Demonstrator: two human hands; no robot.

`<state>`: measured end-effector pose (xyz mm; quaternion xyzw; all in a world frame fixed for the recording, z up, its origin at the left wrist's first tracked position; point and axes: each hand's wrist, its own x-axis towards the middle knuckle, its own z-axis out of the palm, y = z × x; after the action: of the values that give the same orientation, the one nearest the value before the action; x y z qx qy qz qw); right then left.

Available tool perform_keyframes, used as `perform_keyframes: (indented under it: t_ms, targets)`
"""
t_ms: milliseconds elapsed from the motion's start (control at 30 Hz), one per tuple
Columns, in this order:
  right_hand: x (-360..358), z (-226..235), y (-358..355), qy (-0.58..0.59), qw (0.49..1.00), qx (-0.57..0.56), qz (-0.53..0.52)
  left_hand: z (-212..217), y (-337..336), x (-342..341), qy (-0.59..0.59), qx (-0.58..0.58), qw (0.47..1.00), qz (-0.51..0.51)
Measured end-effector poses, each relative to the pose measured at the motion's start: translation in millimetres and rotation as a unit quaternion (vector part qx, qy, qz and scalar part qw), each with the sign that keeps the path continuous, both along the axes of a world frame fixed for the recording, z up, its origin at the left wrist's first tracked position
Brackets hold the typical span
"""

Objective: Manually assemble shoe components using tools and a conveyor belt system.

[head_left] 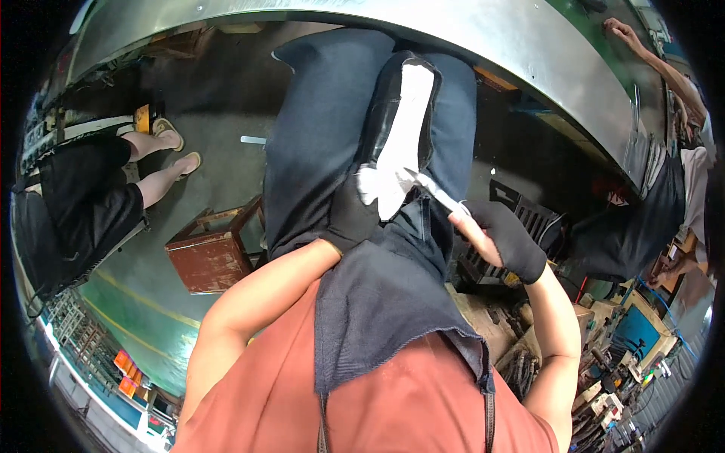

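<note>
A black shoe lies sole-up across my lap, its toe pointing away from me. A long white insole covers its underside. My left hand, in a black glove with white-covered fingertips, is closed around the heel end at its left side. My right hand, also in a black glove with bare fingertips, grips a silver metal hand tool. The narrow head of this tool meets the white heel area; its exact kind is unclear. Dark blue apron cloth lies beneath the shoe.
A metal workbench curves across just beyond my knees. A brown wooden stool stands on the floor to my left. One person sits at far left, legs stretched out; another person's arm is at far right. Cluttered tools lie behind right.
</note>
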<state>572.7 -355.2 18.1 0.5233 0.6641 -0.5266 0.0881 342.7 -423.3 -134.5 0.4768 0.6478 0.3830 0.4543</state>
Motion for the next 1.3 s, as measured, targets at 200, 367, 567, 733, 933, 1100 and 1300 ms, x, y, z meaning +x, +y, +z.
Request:
perform_keyframes:
  t_ms: [200,367,567,733,933,1100,1300]
  targets:
    - [-86,38,7,0.147,0.951,0.214,0.169,-118,-26,-8,-0.155,-0.082,0.983,-0.061]
    - [-36,-27,22,0.001,0.959,0.186,0.216,12,-19,-37,-0.027,-0.004,0.965,-0.260]
    - [9,6,8,-0.021,0.981,0.137,0.133,8,-11,-49,-0.085,-0.089,0.959,-0.255]
    - [-39,17,-16,0.053,0.957,0.221,0.179,47,6,-33,-0.007,0.016,0.984,-0.178]
    - [-37,-43,-18,0.089,0.956,0.231,0.155,24,-2,-39,0.083,0.117,0.934,-0.326]
    - [7,-15,-43,0.075,0.982,0.168,0.034,80,18,-98,0.114,0.071,0.962,-0.239]
    - [16,16,-54,0.070,0.986,0.154,-0.012,168,113,-102,-0.079,0.146,0.982,-0.087]
